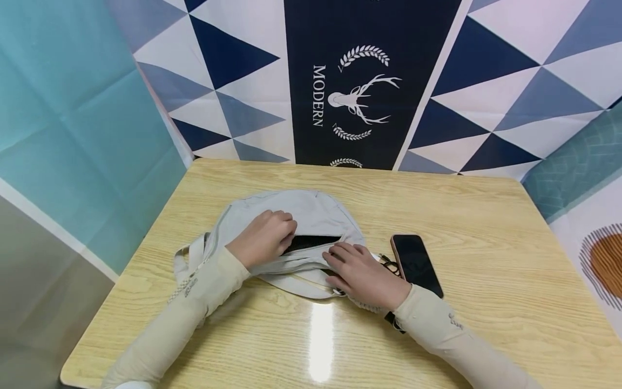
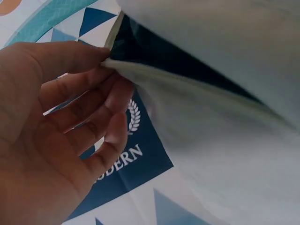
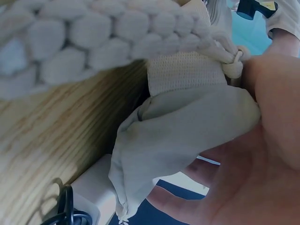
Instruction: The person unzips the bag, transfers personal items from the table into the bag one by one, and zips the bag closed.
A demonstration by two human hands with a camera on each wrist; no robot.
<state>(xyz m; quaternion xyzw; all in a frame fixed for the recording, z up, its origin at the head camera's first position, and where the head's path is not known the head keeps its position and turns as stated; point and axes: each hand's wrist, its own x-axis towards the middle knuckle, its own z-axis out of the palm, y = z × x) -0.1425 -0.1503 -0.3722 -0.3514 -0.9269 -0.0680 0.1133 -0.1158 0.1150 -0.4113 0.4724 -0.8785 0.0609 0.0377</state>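
1. a pale grey fabric bag (image 1: 311, 210) lies on its side on a wood-grain counter (image 1: 491, 232), a little left of centre. its cloth looks soft and lightly creased, and its far edge curves in a smooth arc.
2. across the bag runs a long, narrow opening (image 1: 316, 241), gaping to show a black inside. a thin cream-coloured edge lines it.
3. a flat grey strap (image 1: 196, 251) loops out at the bag's left end, and folds of cloth bulge along the near side.
4. the right wrist view adds texture: a chunky, off-white braid (image 3: 93, 37) with a knotted end, and beside it a band of ribbed webbing (image 3: 183, 75).
5. the left hand (image 1: 264, 237) pinches the edge of the opening between thumb and fingertips, at the left part of the slit.
6. the right hand (image 1: 364, 273) grasps a fold of grey cloth at the bag's right end, its thumb and fingers on either side.
7. just right of that hand, a phone (image 1: 418, 265) with a dark screen and pinkish rim lies flat. a thin black cable (image 1: 389, 265) curls between phone and bag.
8. behind the counter hangs a cloth (image 1: 243, 81) of blue and white triangles, with a deer's head on a dark panel.
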